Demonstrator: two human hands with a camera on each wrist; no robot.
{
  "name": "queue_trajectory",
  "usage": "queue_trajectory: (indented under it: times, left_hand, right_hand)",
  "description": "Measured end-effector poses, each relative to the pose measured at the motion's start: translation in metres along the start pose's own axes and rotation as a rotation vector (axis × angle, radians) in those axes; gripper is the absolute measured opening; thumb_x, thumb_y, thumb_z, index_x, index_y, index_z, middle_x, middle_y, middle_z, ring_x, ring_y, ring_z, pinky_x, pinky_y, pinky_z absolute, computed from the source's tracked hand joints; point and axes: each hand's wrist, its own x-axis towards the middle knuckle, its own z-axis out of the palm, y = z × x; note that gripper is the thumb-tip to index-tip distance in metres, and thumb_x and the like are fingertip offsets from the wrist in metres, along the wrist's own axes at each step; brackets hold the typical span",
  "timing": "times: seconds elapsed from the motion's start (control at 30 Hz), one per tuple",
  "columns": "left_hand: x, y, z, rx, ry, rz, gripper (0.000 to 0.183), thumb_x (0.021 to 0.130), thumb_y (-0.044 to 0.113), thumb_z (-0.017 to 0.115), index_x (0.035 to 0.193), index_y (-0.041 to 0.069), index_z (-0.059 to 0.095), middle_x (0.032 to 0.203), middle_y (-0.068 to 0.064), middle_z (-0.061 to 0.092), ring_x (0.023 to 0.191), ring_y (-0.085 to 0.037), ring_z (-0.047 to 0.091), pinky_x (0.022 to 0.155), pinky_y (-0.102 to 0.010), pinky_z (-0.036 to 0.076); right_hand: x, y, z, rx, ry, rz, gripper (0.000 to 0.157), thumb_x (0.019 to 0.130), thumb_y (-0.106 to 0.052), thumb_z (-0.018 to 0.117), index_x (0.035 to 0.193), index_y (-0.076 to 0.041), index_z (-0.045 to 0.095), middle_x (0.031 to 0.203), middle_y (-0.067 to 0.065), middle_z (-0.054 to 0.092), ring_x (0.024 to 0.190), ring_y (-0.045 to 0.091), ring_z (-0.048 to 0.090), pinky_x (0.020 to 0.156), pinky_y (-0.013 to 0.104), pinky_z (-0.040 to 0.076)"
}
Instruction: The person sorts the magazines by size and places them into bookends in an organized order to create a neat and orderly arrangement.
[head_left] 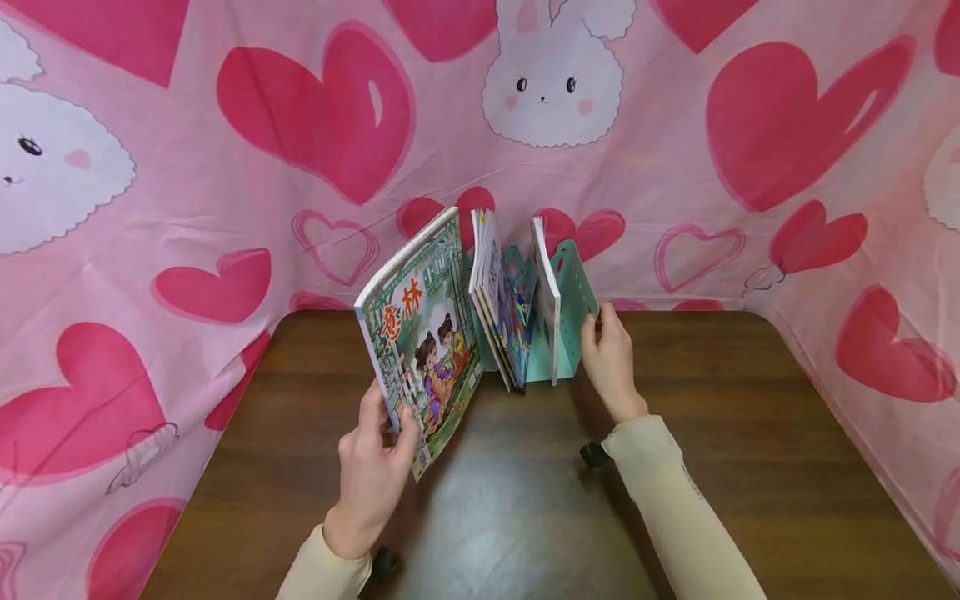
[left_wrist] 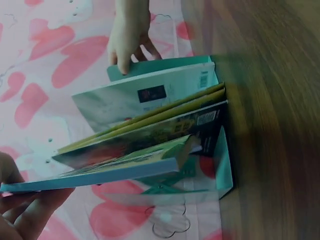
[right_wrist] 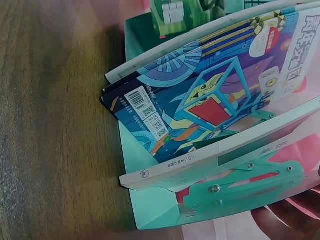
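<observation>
My left hand [head_left: 372, 471] grips a thick magazine [head_left: 420, 333] by its lower left edge, thumb on the cover. Two illustrated children and orange Chinese characters show on that cover. The magazine is tilted at the left end of a mint-green expandable bookend [head_left: 573, 300]. My right hand [head_left: 611, 358] pinches the bookend's right end panel by its edge. Inside the bookend, several magazines lean together, the front one with a colourful blue cover [right_wrist: 200, 100]. A thin white book [head_left: 547, 292] stands apart from them, nearer the right panel.
The bookend stands on a dark brown wooden table [head_left: 750, 433], close to its back edge. A pink cloth [head_left: 450, 125] with hearts and rabbits hangs behind and at both sides. Each wrist wears a dark strap-mounted piece [head_left: 594, 454].
</observation>
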Motion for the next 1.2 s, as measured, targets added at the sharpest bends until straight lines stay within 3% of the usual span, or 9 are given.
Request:
queue_trajectory:
  times: [0.3, 0.5, 0.8, 1.07, 1.2]
  left_hand:
    - [0.008, -0.011, 0.033, 0.048, 0.077, 0.038, 0.061, 0.088, -0.005, 0.070, 0.146, -0.003, 0.049, 0.103, -0.023, 0.077, 0.070, -0.027, 0.075, 0.051, -0.040, 0.059]
    - [0.015, -0.024, 0.057, 0.083, 0.095, 0.049, 0.062, 0.091, -0.002, 0.070, 0.148, -0.002, 0.047, 0.118, -0.026, 0.072, 0.079, -0.036, 0.076, 0.058, -0.052, 0.060]
    - [0.026, -0.042, 0.091, 0.095, 0.109, 0.052, 0.063, 0.095, -0.003, 0.068, 0.152, 0.000, 0.043, 0.123, -0.027, 0.071, 0.082, -0.040, 0.076, 0.063, -0.054, 0.061]
    - [0.032, -0.049, 0.112, 0.115, 0.157, 0.041, 0.059, 0.095, -0.004, 0.065, 0.151, -0.001, 0.044, 0.111, -0.028, 0.073, 0.071, -0.042, 0.073, 0.058, -0.056, 0.058]
    - [0.032, -0.052, 0.121, 0.104, 0.172, 0.038, 0.061, 0.094, -0.006, 0.067, 0.150, -0.002, 0.045, 0.114, -0.028, 0.072, 0.074, -0.042, 0.074, 0.060, -0.056, 0.060]
  right_hand:
    - [-0.001, 0.000, -0.001, -0.007, 0.003, 0.004, 0.026, 0.107, -0.011, 0.052, 0.126, 0.006, 0.057, 0.120, 0.027, 0.066, 0.099, 0.042, 0.065, 0.089, 0.059, 0.056]
    - [0.000, 0.000, -0.001, 0.002, -0.002, 0.002, 0.023, 0.106, -0.010, 0.052, 0.122, 0.006, 0.057, 0.114, 0.027, 0.066, 0.097, 0.042, 0.065, 0.086, 0.057, 0.056]
    - [-0.002, -0.001, -0.001, -0.011, -0.002, 0.003, 0.023, 0.106, -0.011, 0.052, 0.122, 0.006, 0.057, 0.112, 0.027, 0.066, 0.096, 0.042, 0.064, 0.086, 0.058, 0.055]
    - [-0.002, 0.001, -0.001, -0.012, 0.009, -0.005, 0.023, 0.106, -0.010, 0.053, 0.123, 0.005, 0.057, 0.116, 0.027, 0.066, 0.098, 0.043, 0.065, 0.088, 0.058, 0.054]
    - [-0.002, 0.002, -0.001, -0.021, 0.013, -0.019, 0.022, 0.105, -0.009, 0.054, 0.122, 0.006, 0.056, 0.114, 0.028, 0.066, 0.097, 0.043, 0.064, 0.085, 0.058, 0.054]
